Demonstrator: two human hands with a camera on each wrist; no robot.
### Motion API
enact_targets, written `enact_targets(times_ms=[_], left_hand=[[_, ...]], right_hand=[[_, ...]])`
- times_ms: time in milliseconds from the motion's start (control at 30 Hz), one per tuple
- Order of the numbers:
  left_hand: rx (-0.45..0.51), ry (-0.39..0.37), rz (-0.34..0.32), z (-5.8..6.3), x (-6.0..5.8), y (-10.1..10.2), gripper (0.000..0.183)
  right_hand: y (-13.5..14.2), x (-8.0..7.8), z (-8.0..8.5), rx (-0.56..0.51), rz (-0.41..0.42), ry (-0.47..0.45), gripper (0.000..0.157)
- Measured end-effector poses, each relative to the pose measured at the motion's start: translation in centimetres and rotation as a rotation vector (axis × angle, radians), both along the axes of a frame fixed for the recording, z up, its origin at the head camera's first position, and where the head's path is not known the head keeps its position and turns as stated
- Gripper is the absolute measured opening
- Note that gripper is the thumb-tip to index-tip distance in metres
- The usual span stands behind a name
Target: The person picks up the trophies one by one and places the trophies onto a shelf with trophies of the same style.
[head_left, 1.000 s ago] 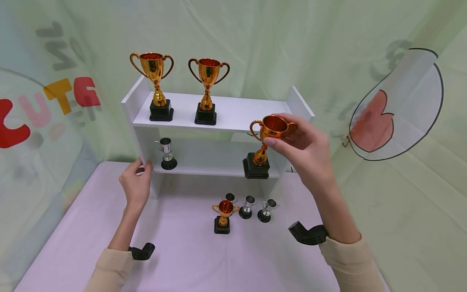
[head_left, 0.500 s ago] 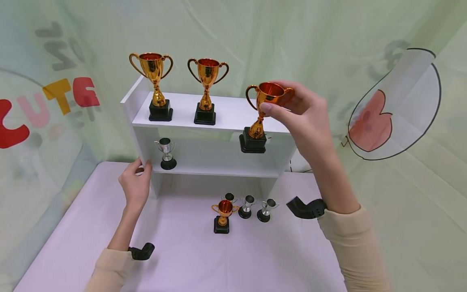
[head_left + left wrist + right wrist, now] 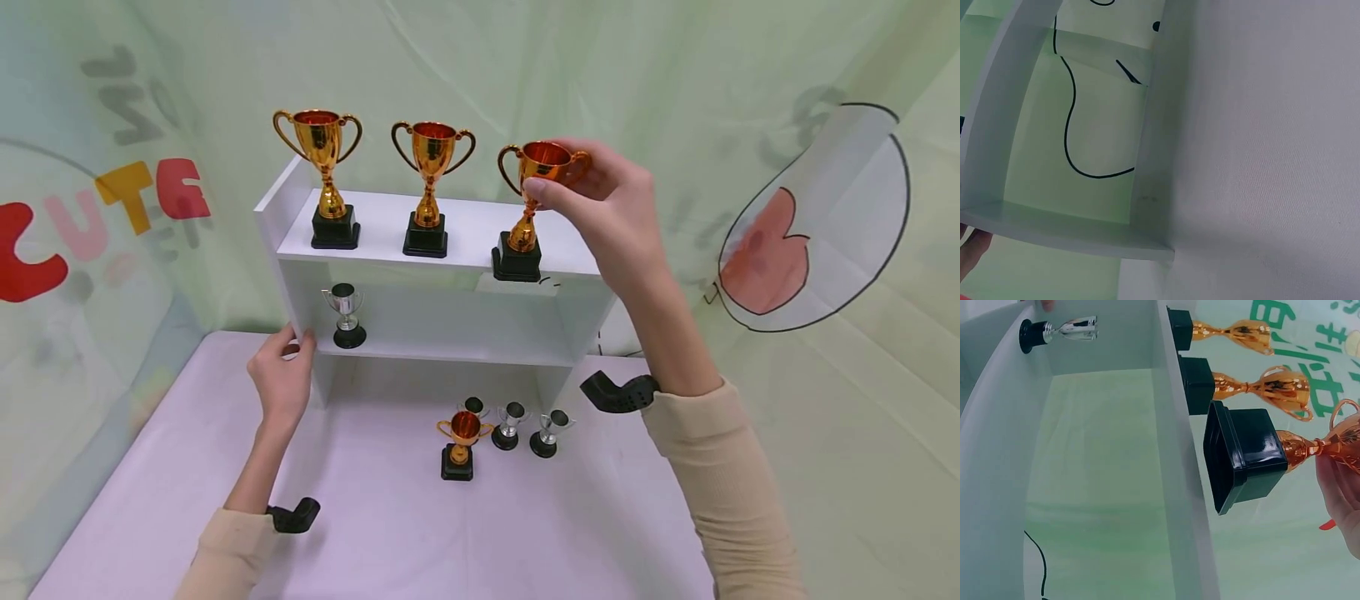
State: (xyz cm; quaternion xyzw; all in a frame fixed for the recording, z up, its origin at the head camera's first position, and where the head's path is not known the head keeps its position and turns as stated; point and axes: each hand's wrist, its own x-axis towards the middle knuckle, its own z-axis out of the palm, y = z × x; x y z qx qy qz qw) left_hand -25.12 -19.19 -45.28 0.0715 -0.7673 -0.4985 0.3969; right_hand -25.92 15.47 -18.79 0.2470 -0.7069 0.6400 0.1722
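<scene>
My right hand grips a gold trophy cup by its bowl, thumb in front. Its black square base is at the front edge of the top shelf, slightly tilted, with the hollow underside showing in the right wrist view. Two more gold trophies, a left one and a middle one, stand upright on that shelf. My left hand pinches the left side panel of the white shelf unit; only fingertips show in the left wrist view.
A small silver trophy stands at the left of the middle shelf. On the pale tablecloth below are a smaller gold trophy and several silver ones. A printed curtain hangs behind.
My right hand has lifted the gold trophy from in front of the middle shelf up to the top shelf's front edge, moving slightly left. My left hand stays on the side panel.
</scene>
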Motion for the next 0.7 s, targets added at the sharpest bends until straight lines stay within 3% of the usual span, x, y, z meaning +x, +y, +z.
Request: enact_targets(times_ms=[433,700], left_hand=[[0.010,-0.003,-0.016,-0.1,-0.1,0.0,0.020],[0.006,0.000,-0.009,-0.2,-0.2,-0.3,0.020]], right_hand=[[0.3,-3.6,-0.5,-0.068,0.019,-0.061,0.041],[0.0,-4.5,-0.5,-0.082,0.035,-0.082,0.042]])
